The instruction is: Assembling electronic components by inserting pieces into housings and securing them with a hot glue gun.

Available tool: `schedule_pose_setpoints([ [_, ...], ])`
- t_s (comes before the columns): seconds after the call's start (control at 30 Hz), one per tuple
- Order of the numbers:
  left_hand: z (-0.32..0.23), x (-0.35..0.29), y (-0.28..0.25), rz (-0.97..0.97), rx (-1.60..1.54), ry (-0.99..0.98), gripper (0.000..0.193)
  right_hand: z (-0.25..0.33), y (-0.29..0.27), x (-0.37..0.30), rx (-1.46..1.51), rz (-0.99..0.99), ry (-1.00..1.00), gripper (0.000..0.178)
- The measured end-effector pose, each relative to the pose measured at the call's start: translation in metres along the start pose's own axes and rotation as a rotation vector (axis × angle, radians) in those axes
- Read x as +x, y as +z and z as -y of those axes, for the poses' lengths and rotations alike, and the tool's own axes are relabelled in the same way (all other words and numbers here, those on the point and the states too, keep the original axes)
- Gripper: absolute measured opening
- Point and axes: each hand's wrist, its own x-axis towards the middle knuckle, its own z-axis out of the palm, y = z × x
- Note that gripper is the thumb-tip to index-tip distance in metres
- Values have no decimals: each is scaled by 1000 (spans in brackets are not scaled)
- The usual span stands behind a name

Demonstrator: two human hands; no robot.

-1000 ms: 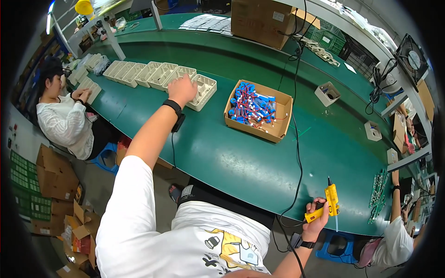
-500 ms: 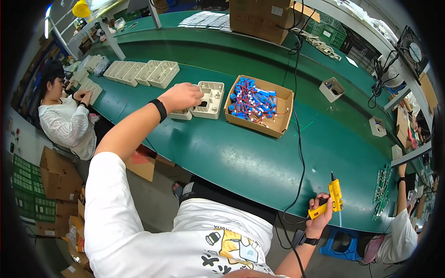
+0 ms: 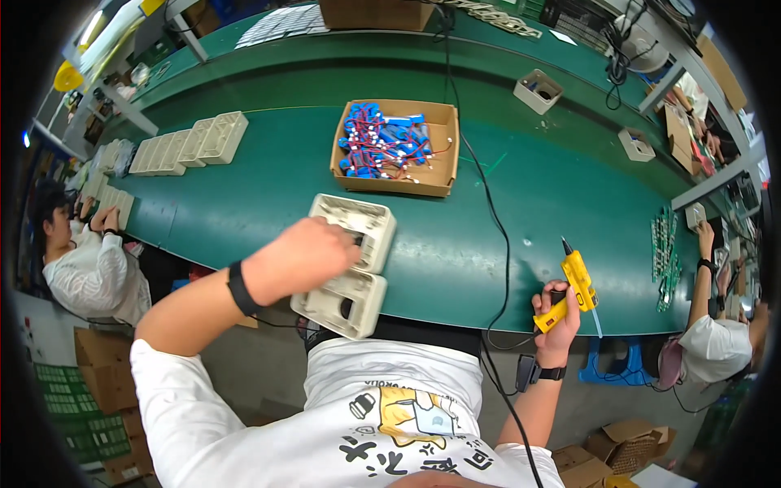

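My left hand (image 3: 303,259) is closed on two cream plastic housings at the table's near edge. The far housing (image 3: 376,218) lies on the green tabletop, its open, compartmented side up. The near housing (image 3: 368,299) adjoins it and juts past the edge toward my body. My fingertips reach into the far one where the two meet, and the back of my hand hides part of both. On the right, my right hand (image 3: 558,317) grips a yellow glue gun (image 3: 579,281), nozzle pointing up and away, a pale glue stick trailing from its back.
A cardboard box (image 3: 443,163) of blue battery packs with red wires stands beyond the housings. More cream housings (image 3: 221,138) line up at the far left. A black cable (image 3: 498,228) crosses the table. Green circuit boards (image 3: 665,256) lie at right. Co-workers sit on both sides.
My left hand has drawn the two housings from beside the cardboard box to the table's near edge. My view has shifted; the right hand still holds the glue gun.
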Motion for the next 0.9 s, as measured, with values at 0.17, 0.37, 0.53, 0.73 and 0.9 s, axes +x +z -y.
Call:
schedule_pose_setpoints([
  [0.17, -34, 75, 14, -91, -176, 6, 4, -6, -1, -1, -20, 19, -10, 29],
  [0.37, 31, 147, -21, -367, -476, -222, 19, -6, -4, -7, -40, 13, -55, 29],
  [0.53, 144, 197, 34, -433, -99, -515, 17, -6, 3, -1, -44, 17, -55, 29],
  [0.73, 166, 220, 54, -187, -45, -469, 16, -7, 4, -9, -43, -46, -40, 32],
  [0.9, 162, 241, 42, -56, -236, -554, 38, -4, -1, -6, -94, -54, -4, 31],
])
